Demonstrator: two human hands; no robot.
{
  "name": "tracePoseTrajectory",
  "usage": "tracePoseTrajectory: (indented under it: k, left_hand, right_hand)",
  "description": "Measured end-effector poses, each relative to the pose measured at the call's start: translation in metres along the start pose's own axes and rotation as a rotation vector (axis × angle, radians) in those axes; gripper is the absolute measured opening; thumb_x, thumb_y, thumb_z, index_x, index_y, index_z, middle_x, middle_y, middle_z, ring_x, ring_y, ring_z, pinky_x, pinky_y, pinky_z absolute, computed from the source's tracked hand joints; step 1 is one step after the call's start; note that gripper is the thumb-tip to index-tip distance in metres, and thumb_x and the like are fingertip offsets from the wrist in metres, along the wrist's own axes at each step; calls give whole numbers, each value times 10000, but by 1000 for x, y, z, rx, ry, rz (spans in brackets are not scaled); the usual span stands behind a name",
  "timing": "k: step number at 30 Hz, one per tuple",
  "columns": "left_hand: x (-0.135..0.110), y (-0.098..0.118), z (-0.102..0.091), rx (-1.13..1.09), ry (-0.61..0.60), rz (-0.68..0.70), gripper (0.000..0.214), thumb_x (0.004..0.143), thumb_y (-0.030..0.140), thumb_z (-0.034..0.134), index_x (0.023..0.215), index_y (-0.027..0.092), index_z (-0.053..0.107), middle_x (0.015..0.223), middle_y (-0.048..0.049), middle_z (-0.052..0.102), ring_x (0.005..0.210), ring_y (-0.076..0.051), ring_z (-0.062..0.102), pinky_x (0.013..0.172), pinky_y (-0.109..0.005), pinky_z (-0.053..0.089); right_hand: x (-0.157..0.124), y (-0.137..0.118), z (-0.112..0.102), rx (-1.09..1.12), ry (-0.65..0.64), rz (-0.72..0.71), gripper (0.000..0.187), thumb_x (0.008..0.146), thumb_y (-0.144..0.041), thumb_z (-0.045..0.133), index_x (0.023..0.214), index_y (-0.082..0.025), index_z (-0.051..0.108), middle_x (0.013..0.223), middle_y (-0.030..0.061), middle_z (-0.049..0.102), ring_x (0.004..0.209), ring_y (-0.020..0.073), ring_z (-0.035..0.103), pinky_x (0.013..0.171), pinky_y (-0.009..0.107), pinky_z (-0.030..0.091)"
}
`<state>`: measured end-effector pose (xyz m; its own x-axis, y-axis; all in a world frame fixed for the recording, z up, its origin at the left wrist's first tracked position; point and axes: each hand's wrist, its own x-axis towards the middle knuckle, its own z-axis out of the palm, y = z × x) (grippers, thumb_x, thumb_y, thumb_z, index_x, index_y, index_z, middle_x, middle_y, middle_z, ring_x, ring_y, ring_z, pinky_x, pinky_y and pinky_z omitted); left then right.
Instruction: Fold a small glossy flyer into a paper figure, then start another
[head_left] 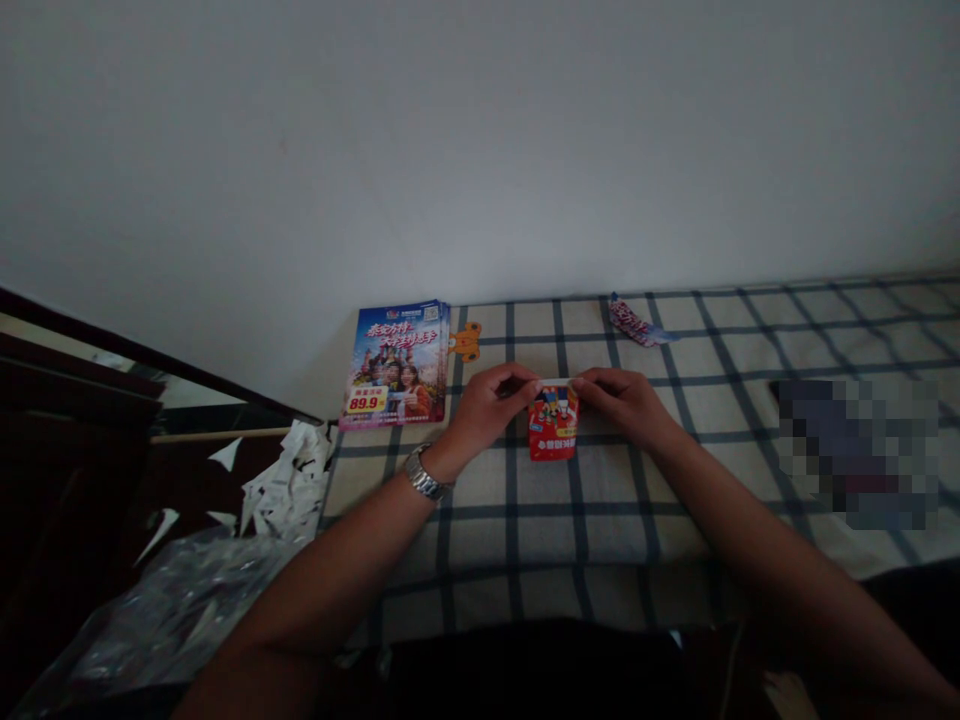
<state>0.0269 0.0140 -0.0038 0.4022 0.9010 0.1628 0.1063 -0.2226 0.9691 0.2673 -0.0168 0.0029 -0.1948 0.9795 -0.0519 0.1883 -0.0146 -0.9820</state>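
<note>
A small red printed paper, with cartoon figures and white lettering, is held up over the checked cloth in front of me. My left hand, with a metal watch on its wrist, pinches the paper's upper left corner. The upper right corner is pinched by my right hand. Along the top edge between the fingers runs a pale strip. To the left of my left hand lies a stack of blue and pink leaflets. Whether the red paper is folded, I cannot tell.
A twisted strip of printed paper lies at the back near the wall. An orange bear-shaped piece touches the leaflets. At right is a blurred dark object. White paper scraps and clear plastic sit at lower left.
</note>
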Motion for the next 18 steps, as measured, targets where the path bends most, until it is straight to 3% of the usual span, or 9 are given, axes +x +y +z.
tracePoseTrajectory:
  k: [18]
  left_hand:
    - [0, 3, 0, -16, -19, 7, 289, 944, 484, 722, 929, 195, 732, 887, -31, 754, 808, -157, 689, 743, -267, 537]
  right_hand:
    - [0, -3, 0, -19, 9, -3, 404, 878, -618, 731, 892, -222, 807, 838, 50, 801, 750, 237, 750, 705, 370, 652]
